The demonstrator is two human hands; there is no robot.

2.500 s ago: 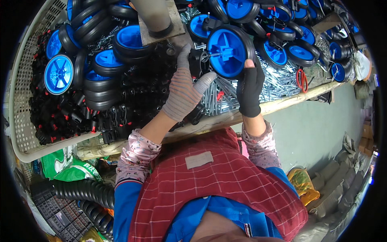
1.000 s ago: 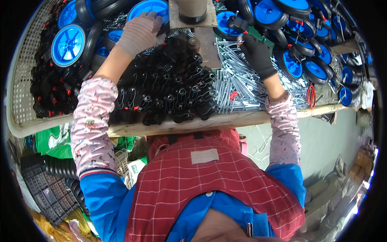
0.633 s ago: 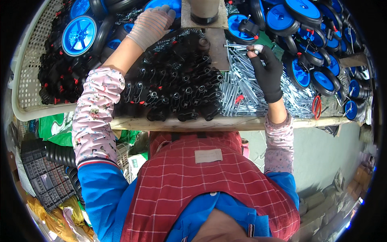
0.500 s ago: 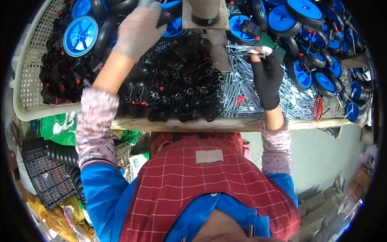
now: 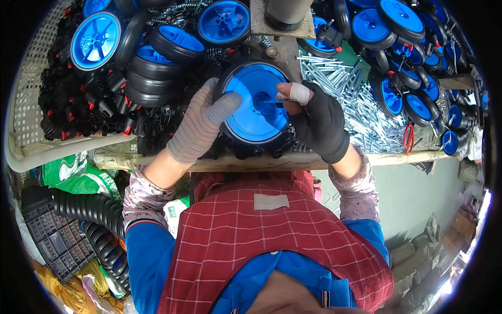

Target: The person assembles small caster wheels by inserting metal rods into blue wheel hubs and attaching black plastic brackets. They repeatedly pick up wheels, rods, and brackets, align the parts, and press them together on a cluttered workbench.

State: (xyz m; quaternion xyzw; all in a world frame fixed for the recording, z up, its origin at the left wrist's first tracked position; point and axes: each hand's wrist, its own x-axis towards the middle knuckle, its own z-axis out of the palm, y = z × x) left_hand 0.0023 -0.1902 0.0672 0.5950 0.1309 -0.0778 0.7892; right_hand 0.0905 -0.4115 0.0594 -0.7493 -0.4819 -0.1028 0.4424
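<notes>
A blue wheel (image 5: 246, 118) with a black tyre is held up in front of me over the bench. My left hand (image 5: 206, 118), in a grey striped glove, grips its left rim, the thumb lying on the blue face. At the hub, my right hand (image 5: 316, 118), in a black fingerless glove with white tape on a finger, pinches a thin metal pin (image 5: 272, 101). The pin's tip meets the wheel's centre; how far it reaches in cannot be seen. Many loose metal pins (image 5: 366, 115) lie in a heap to the right of my right hand.
Several blue wheels (image 5: 180, 39) are piled at the back left beside a pale crate (image 5: 21, 125) and black plastic parts (image 5: 104, 102). A grey post (image 5: 285, 13) stands at the back middle. Wheels with black brackets (image 5: 392, 94) and red-handled scissors (image 5: 408, 137) lie right.
My left hand has come back from the far wheel pile with a wheel. My right hand has moved left from the pin heap, bringing a pin to the wheel's hub.
</notes>
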